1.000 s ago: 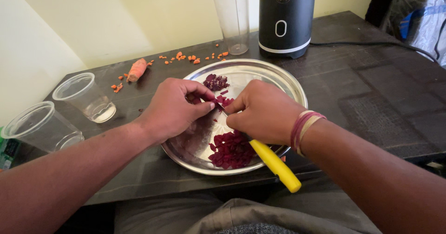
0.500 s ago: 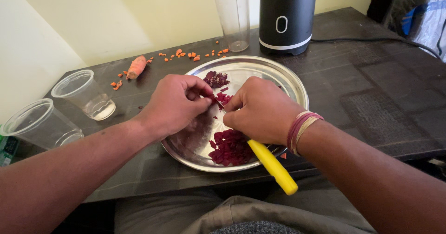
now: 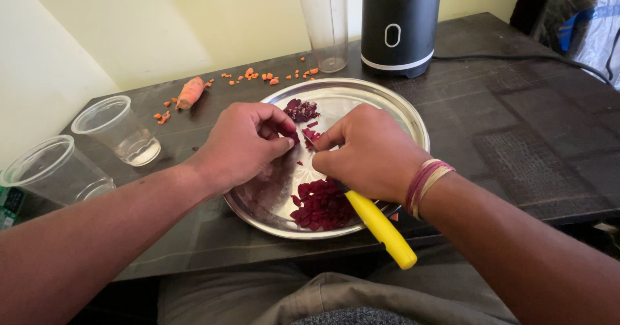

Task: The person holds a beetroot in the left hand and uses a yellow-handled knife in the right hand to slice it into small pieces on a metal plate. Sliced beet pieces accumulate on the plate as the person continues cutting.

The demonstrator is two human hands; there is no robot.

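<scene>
Both hands over the round steel plate (image 3: 413, 115) on the dark desk (image 3: 516, 125).

Left hand (image 3: 242, 144): fingers curled, tips pinched together on a small dark-red beet piece (image 3: 294, 133) near plate centre.

Right hand (image 3: 371, 154): grip clamped on a knife with a yellow handle (image 3: 381, 228); handle sticks out toward the person past the plate's near rim. Blade mostly hidden under the hand, tip area sits right by the pinched piece.

Chopped beet pile (image 3: 320, 205) on the near part of the plate, just below the right hand. Smaller beet heap (image 3: 300, 110) at the far side of the plate.

Off plate: carrot stub (image 3: 190, 92) and orange bits far left, two clear plastic cups (image 3: 119, 131) at left edge, tall clear jar (image 3: 326, 21) and black blender base (image 3: 400, 25) behind the plate.
</scene>
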